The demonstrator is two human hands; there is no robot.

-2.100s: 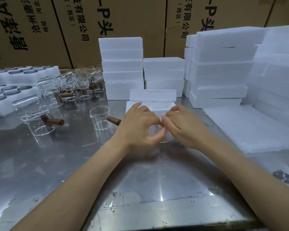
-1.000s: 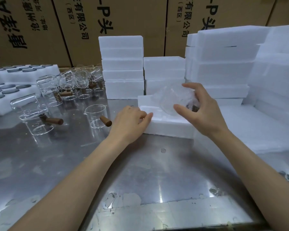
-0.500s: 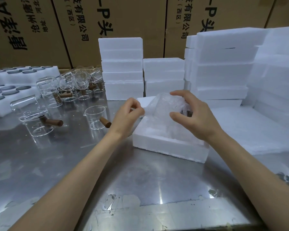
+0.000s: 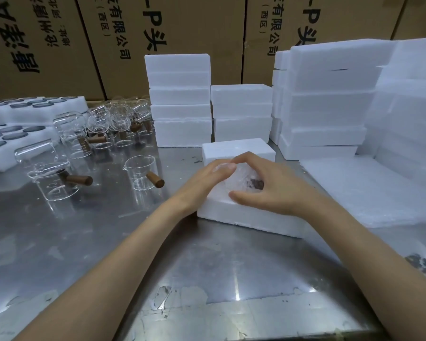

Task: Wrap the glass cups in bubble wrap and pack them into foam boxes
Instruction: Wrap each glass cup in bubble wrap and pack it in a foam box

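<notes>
Head view: on the steel table (image 4: pixel 219 279), both hands cup the bubble-wrapped cup (image 4: pixel 241 179) seated in the open foam box (image 4: pixel 246 217). Left hand (image 4: pixel 207 183) curls against its left side; right hand (image 4: pixel 273 190) grips from the right. Beyond, a foam lid (image 4: pixel 239 148), loose glass cups (image 4: pixel 140 172) at left, stacked foam boxes (image 4: pixel 182 104) behind.

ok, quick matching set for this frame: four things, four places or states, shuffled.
Things:
1. bubble-wrapped glass cup
2. open white foam box
3. bare glass cup with brown wooden handle
4. flat white foam lid

Places or states:
A. lying behind the open box
B. between both hands, going into the box
C. standing alone on the steel table, left of the hands
D. in front of the person, under the hands

Pairs: 1-B, 2-D, 3-C, 4-A
</notes>
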